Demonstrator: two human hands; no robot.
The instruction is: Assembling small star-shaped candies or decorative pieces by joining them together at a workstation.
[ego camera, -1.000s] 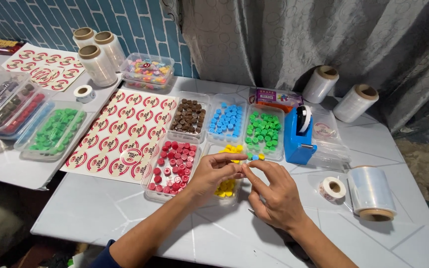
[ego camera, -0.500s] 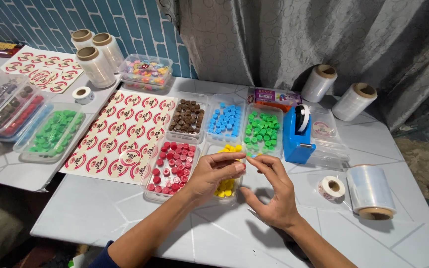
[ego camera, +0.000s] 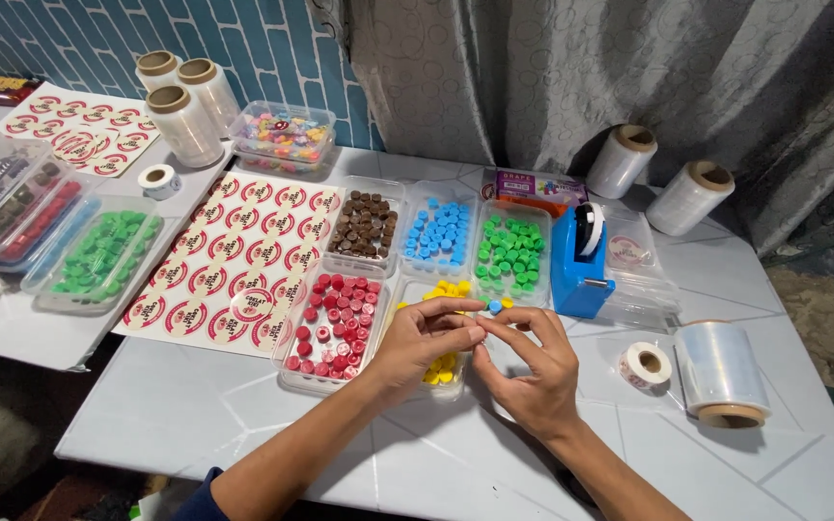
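Small blue piece, pinched between fingertips of both hands, hovering just above the near edge of the yellow tray. Head view only: left hand curled, thumb and forefinger closed toward the piece from the left; right hand likewise closed, fingertips meeting the left's right at the yellow tray's right rim; whether something thin such as tape stretches between them, too small to tell. Left of the yellow tray, a red tray, nearly full; behind it, brown tray, blue tray and green tray, all well stocked. Right of the yellow tray, a blue tape dispenser, a small tape roll and a clear film roll. Far left of it, a sheet of round stickers, mostly unpeeled. Judging by full trays and the nearly intact sheet, work at an early stage, much left.
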